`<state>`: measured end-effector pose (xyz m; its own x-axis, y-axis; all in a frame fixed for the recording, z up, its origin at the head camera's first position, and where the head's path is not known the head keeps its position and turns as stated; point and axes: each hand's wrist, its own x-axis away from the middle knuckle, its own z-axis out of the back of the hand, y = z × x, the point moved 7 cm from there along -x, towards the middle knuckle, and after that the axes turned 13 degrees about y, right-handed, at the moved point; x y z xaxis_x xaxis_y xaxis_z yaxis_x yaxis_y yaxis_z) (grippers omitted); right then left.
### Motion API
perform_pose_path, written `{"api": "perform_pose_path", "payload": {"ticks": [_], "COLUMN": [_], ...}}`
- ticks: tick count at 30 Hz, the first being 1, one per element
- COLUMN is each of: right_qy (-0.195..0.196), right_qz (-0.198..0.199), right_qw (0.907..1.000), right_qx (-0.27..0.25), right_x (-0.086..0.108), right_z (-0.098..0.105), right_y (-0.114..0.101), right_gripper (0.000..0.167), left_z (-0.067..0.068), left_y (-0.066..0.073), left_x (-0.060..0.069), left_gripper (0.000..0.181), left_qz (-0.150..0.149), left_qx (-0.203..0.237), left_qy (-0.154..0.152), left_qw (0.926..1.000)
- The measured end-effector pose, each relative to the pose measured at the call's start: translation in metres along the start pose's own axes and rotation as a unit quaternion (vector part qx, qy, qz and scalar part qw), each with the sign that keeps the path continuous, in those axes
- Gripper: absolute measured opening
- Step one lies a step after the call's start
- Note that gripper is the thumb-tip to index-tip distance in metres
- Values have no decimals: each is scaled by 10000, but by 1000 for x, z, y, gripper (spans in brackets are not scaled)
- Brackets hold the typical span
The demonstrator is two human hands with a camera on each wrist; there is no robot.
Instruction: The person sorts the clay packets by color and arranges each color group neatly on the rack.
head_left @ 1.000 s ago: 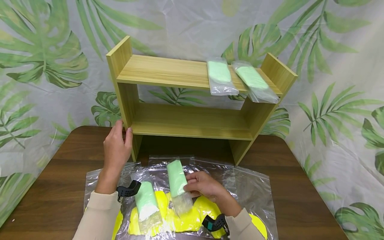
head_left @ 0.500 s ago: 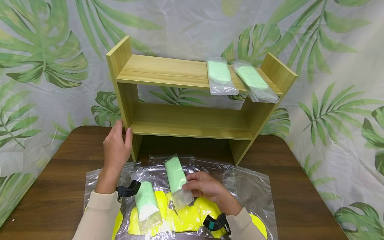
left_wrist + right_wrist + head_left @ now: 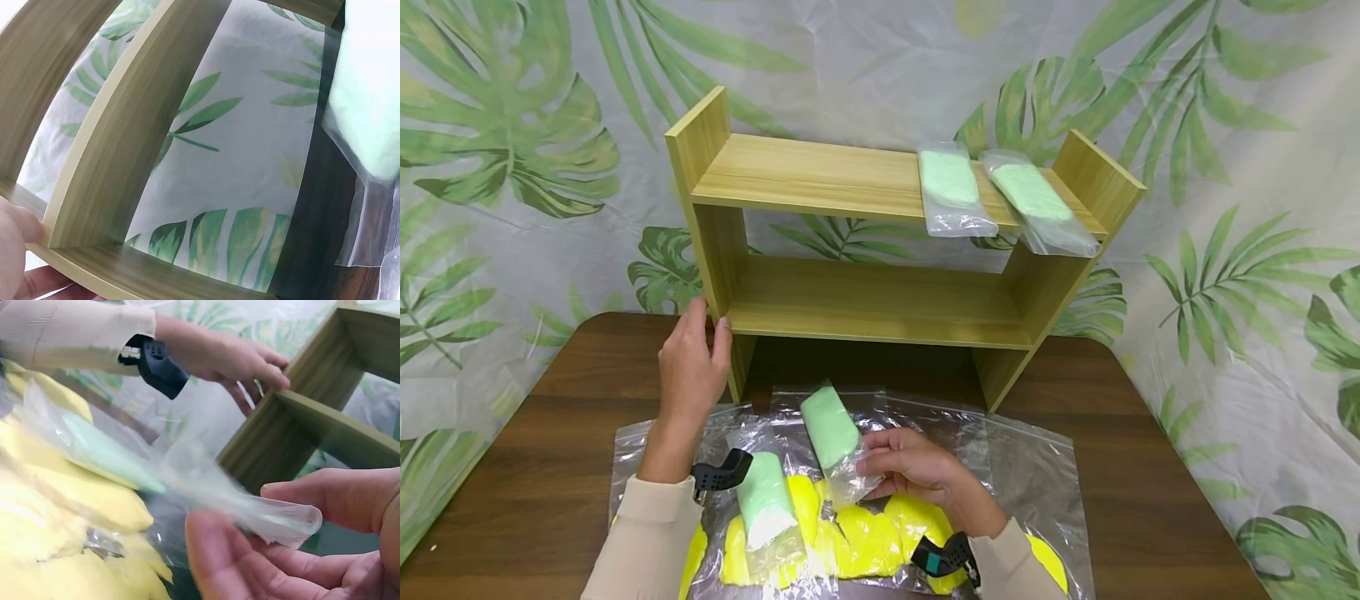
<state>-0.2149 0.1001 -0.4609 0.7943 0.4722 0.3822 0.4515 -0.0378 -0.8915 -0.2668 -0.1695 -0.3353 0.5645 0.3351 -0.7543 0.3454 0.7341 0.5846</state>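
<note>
Pointing toward shelf (image 3: 880,298): held green packet (image 3: 831,427), long axis slanting left.

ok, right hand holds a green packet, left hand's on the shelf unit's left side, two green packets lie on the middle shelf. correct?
No: the two packets lie on the top shelf, not the middle one, per the head view. Right hand holding a green packet and left hand on the shelf unit's left side are right.

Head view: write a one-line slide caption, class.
Right hand pinches a clear, oblong plastic pouch of pale green material; left hand holds a light brown wooden shelf.
</note>
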Motion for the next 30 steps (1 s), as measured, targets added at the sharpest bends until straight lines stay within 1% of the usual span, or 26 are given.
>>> {"api": "perform_pose_path", "payload": {"ticks": [3, 9, 13, 16, 24, 27, 30], "right_qy": [-64, 83, 143, 141, 61, -3, -86], "right_qz": [-124, -50, -64, -54, 40, -21, -126], "right_qw": [9997, 9998, 9995, 9991, 9974, 9972, 9972], "right_qx": [-215, -171, -286, -389, -716, -743, -736], "right_x": [2, 2, 3, 4, 6, 6, 6], "right_z": [-3, -4, -4, -4, -7, -7, -8], "right_y": [-2, -5, -6, -7, -12, -11, -8], "right_gripper": [38, 51, 64, 69, 71, 72, 66], "left_z": [0, 0, 0, -1, 0, 0, 0], "left_y": [-1, -1, -1, -1, 0, 0, 0], "left_x": [0, 0, 0, 0, 0, 0, 0], "left_gripper": [28, 28, 29, 29, 29, 29, 28], "left_qz": [-5, -15, 19, 25, 16, 1, -9], "left_qx": [10, 24, 13, -1, 35, 34, 48], "left_qy": [10, 35, 6, -2, 5, 16, 21], "left_qw": [10000, 10000, 10000, 10000, 10000, 10000, 10000]}}
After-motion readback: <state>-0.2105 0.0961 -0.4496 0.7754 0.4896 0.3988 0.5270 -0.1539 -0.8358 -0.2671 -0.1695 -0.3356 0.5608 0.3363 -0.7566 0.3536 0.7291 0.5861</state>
